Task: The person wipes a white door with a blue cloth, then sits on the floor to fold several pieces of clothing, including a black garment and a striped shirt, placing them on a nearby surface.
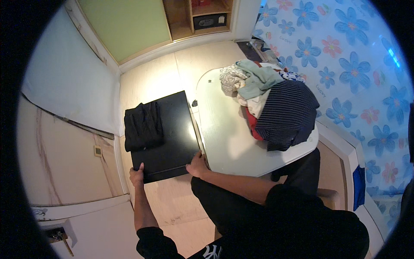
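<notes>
Both hands grip the near corners of a black, flat-topped stand or small table (171,132) with a glossy surface. My left hand (137,176) has its thumb over the near left edge. At the near right corner is my right hand (197,165), fingers wrapped around the side. A folded black garment (144,126) lies on the left part of the black top and reaches over its left edge. To the right, a white table with rounded corners (220,136) carries a loose heap of clothes, among them a dark pinstriped garment (288,113) and a pale green garment (258,79).
A bed with a blue flowered cover (352,74) stands on the right. Ahead is a cabinet with a green sliding door (126,29) and open shelves holding a black safe-like box (210,21). A white door (93,230) with a handle is at the lower left.
</notes>
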`<action>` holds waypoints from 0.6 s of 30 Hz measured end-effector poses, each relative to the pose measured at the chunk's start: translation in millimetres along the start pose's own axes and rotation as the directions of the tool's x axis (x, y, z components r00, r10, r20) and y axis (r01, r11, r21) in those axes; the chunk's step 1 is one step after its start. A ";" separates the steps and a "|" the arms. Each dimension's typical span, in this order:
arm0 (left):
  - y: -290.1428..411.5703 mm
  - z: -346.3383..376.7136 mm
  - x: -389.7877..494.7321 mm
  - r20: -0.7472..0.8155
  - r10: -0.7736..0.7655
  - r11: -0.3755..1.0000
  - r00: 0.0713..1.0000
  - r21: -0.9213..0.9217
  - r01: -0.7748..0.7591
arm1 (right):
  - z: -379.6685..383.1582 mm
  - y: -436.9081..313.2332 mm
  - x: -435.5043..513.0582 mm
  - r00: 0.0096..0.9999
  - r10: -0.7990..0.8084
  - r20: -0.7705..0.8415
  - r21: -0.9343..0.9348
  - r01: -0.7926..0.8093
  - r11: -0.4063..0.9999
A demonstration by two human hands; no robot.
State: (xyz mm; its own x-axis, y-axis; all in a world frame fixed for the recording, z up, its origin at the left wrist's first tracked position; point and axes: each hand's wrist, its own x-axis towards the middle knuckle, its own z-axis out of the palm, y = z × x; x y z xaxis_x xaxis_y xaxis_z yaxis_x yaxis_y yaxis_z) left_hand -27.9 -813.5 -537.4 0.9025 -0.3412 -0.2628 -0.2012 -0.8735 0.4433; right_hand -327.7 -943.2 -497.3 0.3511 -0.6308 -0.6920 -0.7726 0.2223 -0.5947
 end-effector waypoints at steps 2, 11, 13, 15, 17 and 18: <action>23.4 5.8 -26.4 -0.166 0.095 0.989 0.982 0.128 -0.074 | -8.8 -7.7 -29.2 0.991 -0.094 0.098 -0.162 0.110 0.981; 159.5 73.7 -243.7 -0.469 0.568 0.648 0.676 -0.252 -0.719 | -166.7 44.8 -160.4 0.096 -0.908 -0.409 -0.722 0.575 0.386; 173.7 92.8 -301.3 -0.393 0.653 0.613 0.647 -0.227 -0.757 | -236.8 51.3 -176.1 0.143 -0.850 -0.507 -0.745 0.422 0.516; 180.2 114.0 -350.3 -0.409 0.797 0.413 0.445 -0.170 -0.895 | -288.3 75.3 -175.6 0.202 -0.802 -0.562 -0.753 0.276 0.597; 188.6 128.5 -398.3 -0.282 0.788 0.472 0.547 -0.295 -0.831 | -328.5 119.6 -162.1 0.410 -0.702 -0.582 -0.707 0.171 0.686; 192.8 129.6 -420.2 -0.249 0.772 0.485 0.584 -0.364 -0.796 | -342.2 148.1 -144.9 0.398 -0.689 -0.606 -0.707 0.129 0.696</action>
State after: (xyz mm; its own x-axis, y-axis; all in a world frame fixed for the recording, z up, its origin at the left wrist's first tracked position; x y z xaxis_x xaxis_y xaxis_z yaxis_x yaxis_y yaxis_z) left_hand -495.3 -883.6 -452.5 0.4670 -0.7874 0.4024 -0.6769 -0.0256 0.7356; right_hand -674.0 -1073.3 -345.0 0.3517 -0.8545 0.3822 -0.8660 -0.4520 -0.2137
